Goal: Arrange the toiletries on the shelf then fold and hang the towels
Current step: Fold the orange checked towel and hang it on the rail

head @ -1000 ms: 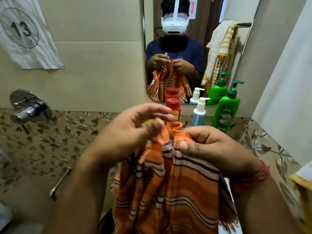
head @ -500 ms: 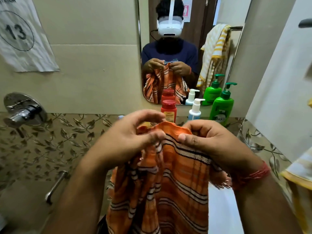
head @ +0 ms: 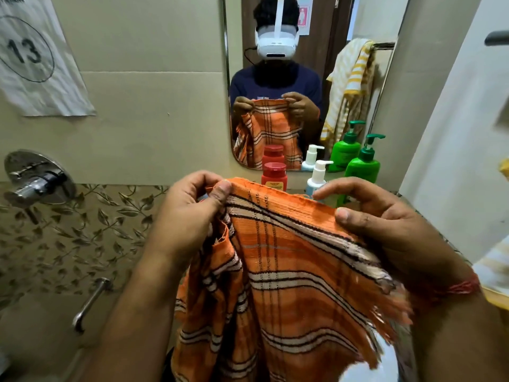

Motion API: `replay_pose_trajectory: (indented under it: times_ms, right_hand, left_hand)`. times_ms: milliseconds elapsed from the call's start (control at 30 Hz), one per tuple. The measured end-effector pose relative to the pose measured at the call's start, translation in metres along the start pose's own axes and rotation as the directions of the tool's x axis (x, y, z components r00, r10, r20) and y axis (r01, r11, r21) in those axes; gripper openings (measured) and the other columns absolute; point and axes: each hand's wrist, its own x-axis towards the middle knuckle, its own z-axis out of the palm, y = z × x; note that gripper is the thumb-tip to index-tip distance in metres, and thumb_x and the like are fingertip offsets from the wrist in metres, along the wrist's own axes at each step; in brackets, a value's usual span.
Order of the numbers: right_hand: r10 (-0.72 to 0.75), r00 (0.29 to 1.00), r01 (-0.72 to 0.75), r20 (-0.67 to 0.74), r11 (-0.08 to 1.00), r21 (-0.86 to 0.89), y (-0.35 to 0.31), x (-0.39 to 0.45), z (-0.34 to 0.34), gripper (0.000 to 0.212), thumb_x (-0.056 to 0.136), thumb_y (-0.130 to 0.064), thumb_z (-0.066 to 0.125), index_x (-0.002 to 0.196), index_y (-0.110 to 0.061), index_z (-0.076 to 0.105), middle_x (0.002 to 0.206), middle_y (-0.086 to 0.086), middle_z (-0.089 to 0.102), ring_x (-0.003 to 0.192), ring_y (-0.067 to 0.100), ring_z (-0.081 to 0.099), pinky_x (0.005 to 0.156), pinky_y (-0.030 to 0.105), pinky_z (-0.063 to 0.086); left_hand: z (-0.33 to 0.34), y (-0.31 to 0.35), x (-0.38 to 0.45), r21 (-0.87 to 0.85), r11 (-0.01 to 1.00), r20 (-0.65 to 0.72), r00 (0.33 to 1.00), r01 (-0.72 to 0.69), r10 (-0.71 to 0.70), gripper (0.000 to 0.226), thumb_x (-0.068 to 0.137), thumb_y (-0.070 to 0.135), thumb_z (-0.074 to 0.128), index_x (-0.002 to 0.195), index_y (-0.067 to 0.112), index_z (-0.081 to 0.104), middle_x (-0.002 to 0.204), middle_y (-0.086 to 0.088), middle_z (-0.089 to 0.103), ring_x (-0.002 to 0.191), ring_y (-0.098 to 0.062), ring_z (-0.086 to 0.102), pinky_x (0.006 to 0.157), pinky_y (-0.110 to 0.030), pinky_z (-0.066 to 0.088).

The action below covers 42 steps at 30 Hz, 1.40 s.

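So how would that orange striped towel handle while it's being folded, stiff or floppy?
Probably floppy: the orange striped towel hangs in loose folds below the edge pinched by the left hand and right hand. It looks thin and light, since fingertip pinches carry it. The frayed fringe at its right edge may snag or shed threads.

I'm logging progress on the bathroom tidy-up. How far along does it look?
Looks done: red bottle, white pump bottle and green pump bottle stand on the shelf. In hand: left hand and right hand pinch the orange towel's top edge. Left: folding, hanging.
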Motion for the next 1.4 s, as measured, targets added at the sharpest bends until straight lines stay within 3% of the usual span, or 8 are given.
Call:
replay_pose_trajectory:
  times_ms: [267, 567, 667, 800, 967, 1167, 1300, 1400]
  right_hand:
    - [-0.061, 0.963, 0.04, 0.263, 0.996, 0.085, 0.012, -0.005, -0.003, 0.038, 0.087, 0.002, 0.053, 0.122, -0.007, 0.064, 0.104, 0.015, 0.07, 0.088, 0.023, 0.068, 0.072, 0.031, 0.058]
    - [-0.142, 0.987, 0.155, 0.07, 0.957, -0.246, 0.008, 0.016, 0.023, 0.017, 0.085, -0.007, 0.063, 0.1, -0.001, 0.068, 0.085, 0.008, 0.075, 0.072, 0.01, 0.07, 0.061, 0.017, 0.053]
    - [-0.251, 0.967, 0.241, 0.043, 0.847, -0.474, 0.009, 0.02, 0.027, 0.018, 0.088, -0.027, 0.067, 0.089, -0.011, 0.073, 0.075, -0.011, 0.065, 0.065, 0.002, 0.059, 0.059, 0.013, 0.045]
    - [-0.285, 0.949, 0.291, 0.137, 0.621, -0.728, 0.005, 0.022, 0.033, 0.017, 0.09, -0.044, 0.063, 0.083, -0.029, 0.067, 0.1, -0.016, 0.047, 0.1, 0.006, 0.053, 0.081, 0.013, 0.045]
    - [-0.275, 0.956, 0.28, 0.105, 0.737, -0.616, 0.014, 0.026, 0.051, 0.015, 0.09, -0.035, 0.064, 0.078, -0.025, 0.066, 0.117, -0.007, 0.05, 0.119, 0.003, 0.051, 0.093, 0.013, 0.043]
    - [-0.172, 0.982, 0.19, 0.08, 0.896, -0.402, 0.037, 0.035, 0.058, 0.022, 0.091, -0.031, 0.064, 0.085, -0.011, 0.067, 0.099, 0.011, 0.06, 0.096, 0.032, 0.062, 0.082, 0.054, 0.055]
    - [-0.167, 0.986, 0.165, 0.021, 0.93, -0.328, 0.037, 0.033, 0.061, 0.02, 0.092, -0.028, 0.061, 0.08, -0.012, 0.064, 0.078, 0.008, 0.062, 0.072, 0.018, 0.061, 0.062, 0.028, 0.049]
    - [-0.208, 0.977, 0.184, -0.042, 0.929, -0.322, 0.036, 0.03, 0.059, 0.021, 0.093, -0.028, 0.059, 0.08, -0.012, 0.064, 0.075, 0.006, 0.061, 0.072, 0.016, 0.06, 0.065, 0.032, 0.049]
  left_hand:
    - [0.001, -0.002, 0.0, -0.01, 1.0, -0.028, 1.0, -0.001, 0.001, 0.021, 0.096, 0.023, 0.063, 0.076, 0.028, 0.07, 0.075, 0.004, 0.073, 0.069, -0.01, 0.069, 0.066, -0.031, 0.054]
    - [0.013, 0.001, -0.004, -0.003, 1.0, 0.094, 0.996, -0.003, 0.003, 0.012, 0.09, 0.027, 0.066, 0.079, 0.023, 0.067, 0.073, 0.007, 0.07, 0.067, -0.009, 0.066, 0.064, -0.028, 0.053]
    - [0.016, 0.004, -0.006, 0.02, 0.999, 0.145, 0.989, -0.033, 0.03, 0.011, 0.094, 0.021, 0.065, 0.083, 0.019, 0.066, 0.072, 0.009, 0.069, 0.065, -0.005, 0.064, 0.059, -0.02, 0.051]
    - [0.02, 0.01, -0.012, -0.021, 0.999, 0.238, 0.971, -0.031, 0.035, 0.017, 0.093, 0.028, 0.061, 0.095, 0.012, 0.065, 0.073, 0.008, 0.07, 0.06, -0.003, 0.063, 0.054, -0.017, 0.05]
    - [0.019, 0.009, -0.014, -0.041, 0.996, 0.296, 0.952, -0.075, 0.084, 0.044, 0.086, 0.066, 0.044, 0.105, 0.032, 0.065, 0.088, 0.012, 0.066, 0.079, -0.006, 0.065, 0.068, -0.026, 0.052]
    - [0.023, 0.021, -0.022, -0.185, 0.977, 0.329, 0.93, -0.107, 0.164, 0.042, 0.084, 0.048, 0.045, 0.108, 0.018, 0.061, 0.075, 0.018, 0.065, 0.07, 0.001, 0.063, 0.061, -0.018, 0.051]
    - [0.015, 0.015, -0.019, -0.205, 0.974, 0.349, 0.923, -0.096, 0.165, 0.018, 0.083, 0.035, 0.068, 0.098, 0.023, 0.067, 0.082, 0.012, 0.063, 0.074, -0.002, 0.063, 0.064, -0.019, 0.052]
    - [0.0, 0.008, -0.018, -0.103, 0.995, 0.462, 0.886, 0.019, 0.031, 0.029, 0.081, 0.031, 0.081, 0.106, 0.026, 0.069, 0.092, -0.001, 0.068, 0.081, -0.015, 0.069, 0.067, -0.034, 0.058]
